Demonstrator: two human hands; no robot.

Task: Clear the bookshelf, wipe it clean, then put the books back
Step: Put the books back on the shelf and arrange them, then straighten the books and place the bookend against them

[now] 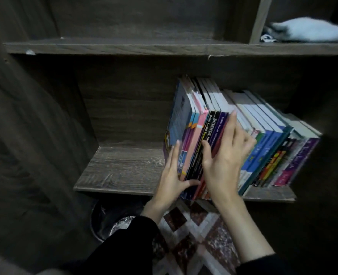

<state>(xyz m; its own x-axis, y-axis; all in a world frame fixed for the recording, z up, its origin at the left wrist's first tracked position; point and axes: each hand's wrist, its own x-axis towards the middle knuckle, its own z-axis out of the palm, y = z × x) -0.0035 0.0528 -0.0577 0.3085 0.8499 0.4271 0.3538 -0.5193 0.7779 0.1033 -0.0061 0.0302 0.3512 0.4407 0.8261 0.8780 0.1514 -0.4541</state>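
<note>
Books (pixel 267 143) stand spine-out on the right of the shelf (pixel 120 169)

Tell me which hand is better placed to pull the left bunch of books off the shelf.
Probably right. The right hand curls its fingers in past the purple spine of the left bunch, with its thumb on the black spine. The left hand only lies flat against the outer cover.
</note>
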